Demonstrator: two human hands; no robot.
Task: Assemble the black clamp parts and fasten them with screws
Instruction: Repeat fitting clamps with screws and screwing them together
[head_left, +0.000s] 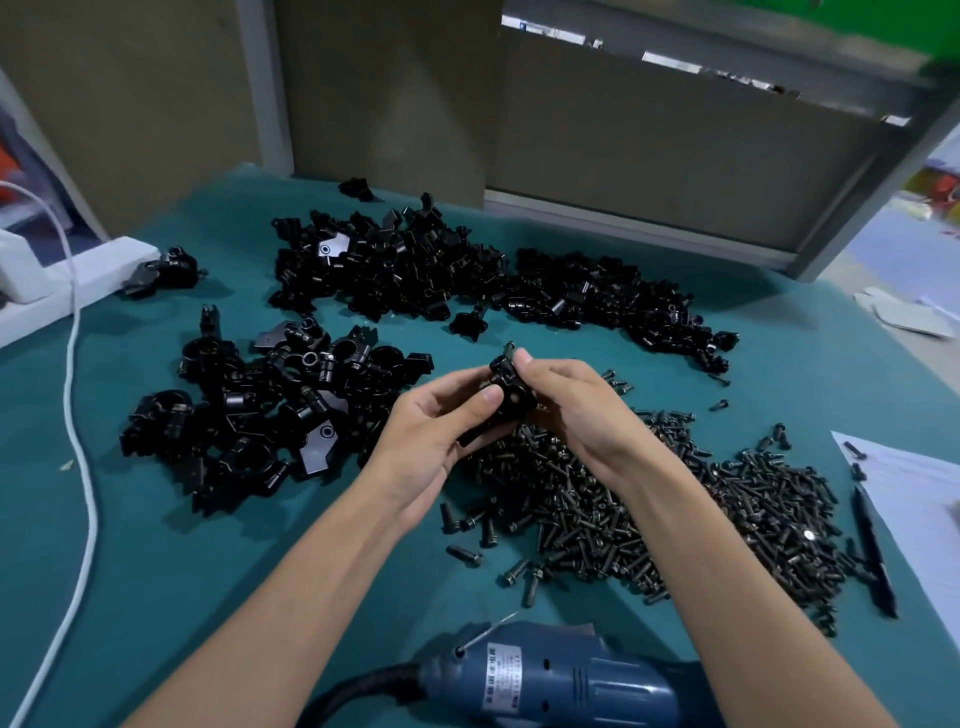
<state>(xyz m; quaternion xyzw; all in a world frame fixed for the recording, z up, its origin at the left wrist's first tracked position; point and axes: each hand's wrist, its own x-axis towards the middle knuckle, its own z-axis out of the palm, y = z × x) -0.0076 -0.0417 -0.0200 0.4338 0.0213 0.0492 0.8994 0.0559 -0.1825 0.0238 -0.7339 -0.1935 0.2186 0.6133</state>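
- Black clamp part (506, 395): raised above the screw heap (649, 509), held between both hands.
- Left hand (431, 431): thumb and fingers pinching its near side.
- Right hand (576, 410): fingers curled round its far side.
- Electric screwdriver (550, 680): lying on green table (182, 561), near edge.
- Clamp piles (270, 415): left and behind.

The held clamp (517, 389) is largely hidden; the bottom edge cuts off the blue screwdriver (571, 680)

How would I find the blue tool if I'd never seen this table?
Start at the big green table and come to its near edge, between the person's two forearms, below the heap of dark screws. The power screwdriver lies there on its side, with a thin metal bit; it is the only blue thing among all the black parts.
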